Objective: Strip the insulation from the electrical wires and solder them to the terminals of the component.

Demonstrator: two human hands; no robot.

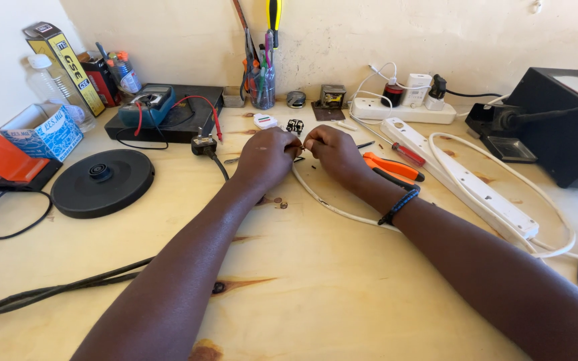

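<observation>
White cable [329, 208]: thin, round, flexible. One end is raised off the table and pinched between both hands' fingertips; tip detail too small to tell. The rest curves down and right across the pale wood, lying flat under the right wrist.

There is one view only, from a camera on the person's head. It looks forward and steeply down over both forearms onto the wooden surface [342, 294], and faces the pale wall [382, 33] at the far edge. It sits close: the arms enter from the bottom edge, and the hands meet just above mid-frame.
</observation>
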